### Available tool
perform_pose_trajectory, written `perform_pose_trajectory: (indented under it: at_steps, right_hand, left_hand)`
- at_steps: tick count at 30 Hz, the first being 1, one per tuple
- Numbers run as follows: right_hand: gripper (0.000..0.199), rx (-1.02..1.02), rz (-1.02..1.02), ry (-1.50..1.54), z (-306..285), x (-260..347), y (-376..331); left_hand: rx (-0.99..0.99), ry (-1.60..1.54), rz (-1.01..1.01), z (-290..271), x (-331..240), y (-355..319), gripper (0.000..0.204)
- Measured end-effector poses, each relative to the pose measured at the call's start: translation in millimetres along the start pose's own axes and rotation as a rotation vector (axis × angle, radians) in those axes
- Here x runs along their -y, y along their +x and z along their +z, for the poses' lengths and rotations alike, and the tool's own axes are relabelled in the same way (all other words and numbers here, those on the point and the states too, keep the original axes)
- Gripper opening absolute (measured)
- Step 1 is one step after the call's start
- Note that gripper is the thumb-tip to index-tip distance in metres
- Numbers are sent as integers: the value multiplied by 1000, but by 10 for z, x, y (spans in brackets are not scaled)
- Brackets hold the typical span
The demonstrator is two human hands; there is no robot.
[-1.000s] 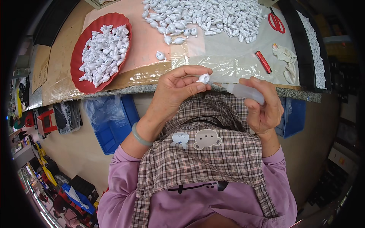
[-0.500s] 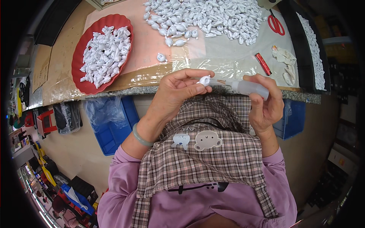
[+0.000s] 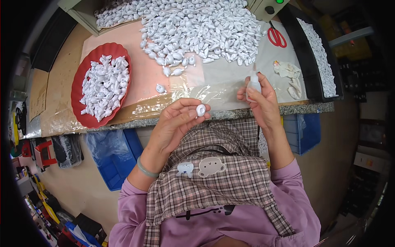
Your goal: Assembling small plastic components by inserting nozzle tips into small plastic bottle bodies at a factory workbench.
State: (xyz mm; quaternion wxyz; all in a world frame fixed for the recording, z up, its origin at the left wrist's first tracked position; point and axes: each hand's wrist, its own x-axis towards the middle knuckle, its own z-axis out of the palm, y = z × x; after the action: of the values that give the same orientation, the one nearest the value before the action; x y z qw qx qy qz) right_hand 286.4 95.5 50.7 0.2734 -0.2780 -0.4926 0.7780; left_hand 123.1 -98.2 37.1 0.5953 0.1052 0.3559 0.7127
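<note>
Between the thumb and fingers of my left hand (image 3: 173, 121) is a small white plastic piece (image 3: 200, 110), its round hollow turned up toward me. My right hand (image 3: 265, 103) grips a translucent squeeze bottle (image 3: 254, 85) with a thin nozzle, upright over the table's near edge and apart from the piece. One loose white piece (image 3: 160, 88) lies on the table beyond my left hand. To the left, a red scalloped tray (image 3: 77, 108) holds a heap of small white parts (image 3: 106, 84). A large pile of similar white pieces (image 3: 197, 33) spreads across the back.
Red-handled scissors (image 3: 277, 37) and a crumpled pale cloth (image 3: 288, 74) lie at the right. Beyond them stands a long black tray (image 3: 302, 53) of white parts. A grey machine (image 3: 265, 10) with a green light is at the back. Blue bins (image 3: 117, 164) sit below the table.
My right hand has drawn the bottle away from the white piece and tipped it nozzle up. My left hand still holds the piece. The view has shifted, showing more of the table's back.
</note>
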Motion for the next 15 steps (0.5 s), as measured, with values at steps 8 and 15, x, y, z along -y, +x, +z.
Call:
perform_pose_trajectory:
  at_steps: [8,15]
  right_hand:
    - [13,-2,-131,-694,143,-30,580]
    - [19,104,-625,-1255,461,-284,972]
  left_hand:
    - [-10,-35,22,-73,-1,-2,26]
    - [-15,-51,10,-89,-47,-32,35]
